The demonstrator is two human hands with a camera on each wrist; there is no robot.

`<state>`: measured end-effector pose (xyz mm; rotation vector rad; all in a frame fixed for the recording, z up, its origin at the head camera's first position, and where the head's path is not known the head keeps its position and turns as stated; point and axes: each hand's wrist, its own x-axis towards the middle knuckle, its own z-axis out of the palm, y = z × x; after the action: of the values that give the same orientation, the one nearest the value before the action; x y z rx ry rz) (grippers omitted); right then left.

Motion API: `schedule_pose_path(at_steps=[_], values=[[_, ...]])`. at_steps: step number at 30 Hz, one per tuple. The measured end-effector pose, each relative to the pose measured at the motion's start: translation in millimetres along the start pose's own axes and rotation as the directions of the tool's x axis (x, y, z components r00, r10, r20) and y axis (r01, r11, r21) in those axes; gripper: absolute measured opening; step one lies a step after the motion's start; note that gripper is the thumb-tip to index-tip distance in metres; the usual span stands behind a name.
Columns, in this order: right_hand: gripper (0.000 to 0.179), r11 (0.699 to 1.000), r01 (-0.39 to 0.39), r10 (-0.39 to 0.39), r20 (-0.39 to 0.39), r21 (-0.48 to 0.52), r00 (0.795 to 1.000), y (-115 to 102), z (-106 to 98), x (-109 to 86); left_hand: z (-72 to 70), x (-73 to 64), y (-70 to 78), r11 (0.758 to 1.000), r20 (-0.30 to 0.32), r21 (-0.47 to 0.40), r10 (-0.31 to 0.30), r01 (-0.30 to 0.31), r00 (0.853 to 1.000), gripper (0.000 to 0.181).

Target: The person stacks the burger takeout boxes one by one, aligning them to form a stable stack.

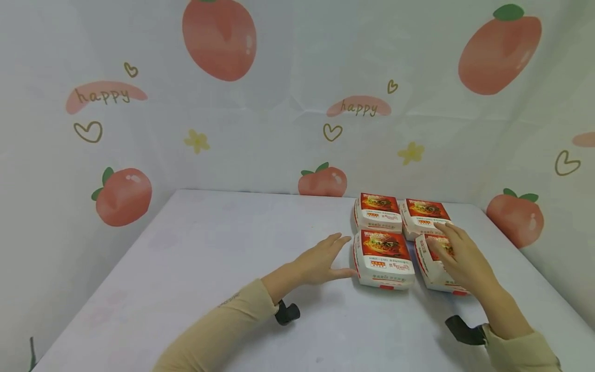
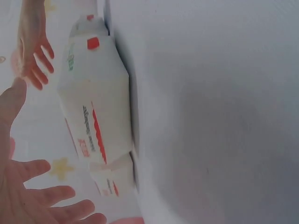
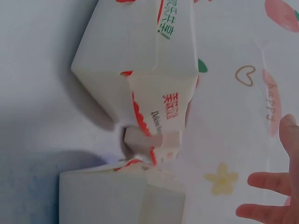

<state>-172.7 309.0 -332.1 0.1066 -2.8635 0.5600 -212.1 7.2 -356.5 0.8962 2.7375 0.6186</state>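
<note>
Several white paper burger boxes with red burger-picture lids stand in two rows. Beside the front left box (image 1: 383, 258) is my left hand (image 1: 313, 263), its fingers spread and its thumb tip close to the box's side; contact cannot be told. Over the front right box (image 1: 437, 271) my right hand (image 1: 465, 263) hovers with fingers extended, hiding part of its lid. Behind these sit the back left box (image 1: 378, 212) and back right box (image 1: 424, 214). In the right wrist view, spread fingers (image 3: 268, 183) appear apart from the boxes. Neither hand holds anything.
The boxes stand on a white-covered table (image 1: 209, 243), towards its right side. A white cloth backdrop (image 1: 279, 77) printed with peaches, hearts and flowers hangs behind. Black wrist mounts (image 1: 286, 313) show below both wrists. Narrow gaps separate the front boxes.
</note>
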Motion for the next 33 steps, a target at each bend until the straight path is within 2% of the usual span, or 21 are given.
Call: schedule_pose_path(at_steps=[7,13,16,24,29,33], values=[[0.065,1.000,-0.016,0.016,-0.028,0.018,0.999,11.7,2.0,-3.7,10.9,11.1,13.1,0.998,0.011,-0.067,0.011,-0.010,1.000,0.089],[0.065,0.999,-0.045,0.045,-0.013,0.014,0.999,19.4,4.0,-5.3,24.1,25.0,19.9,0.987,-0.034,-0.153,0.034,-0.039,0.999,0.097],[0.066,0.998,-0.060,0.060,-0.012,0.009,0.998,21.5,4.9,-5.7,28.3,31.3,23.8,0.983,-0.045,-0.182,0.024,-0.031,0.999,0.100],[0.068,0.996,-0.093,0.093,-0.020,-0.008,0.995,29.7,7.3,-6.4,34.2,42.0,36.3,0.994,-0.040,-0.108,-0.005,0.001,0.999,0.104],[0.068,0.993,-0.115,0.114,-0.018,-0.005,0.993,34.9,9.4,-6.5,36.6,45.4,39.9,0.999,-0.015,-0.042,-0.015,0.014,1.000,0.101],[0.069,0.991,-0.137,0.137,-0.019,0.004,0.990,39.0,11.2,-7.4,38.3,46.9,41.5,0.999,0.003,-0.025,-0.033,0.033,0.999,0.100]])
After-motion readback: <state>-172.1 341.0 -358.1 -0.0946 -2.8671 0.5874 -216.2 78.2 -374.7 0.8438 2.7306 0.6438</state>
